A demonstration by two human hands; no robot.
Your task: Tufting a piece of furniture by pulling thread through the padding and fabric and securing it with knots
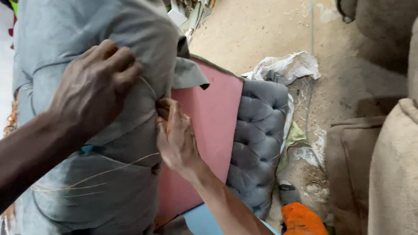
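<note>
Head view: left hand point(93, 85) pinches soft grey fabric point(95, 33) stretched over the pink foam panel point(209, 131); right hand point(174, 136) grips thread point(107, 173) at a tuft. Cloth looks limp, light, best gathered near the panel's edge.

Crumpled white paper point(287, 66), beige upholstered sofa point(402, 169), dusty floor point(261, 24), orange cloth point(301, 222)

Single head view, looking steeply down, very close on grey fabric point(103, 194) at left; sandy floor point(261, 29) beyond, probably further below; no second view.
</note>
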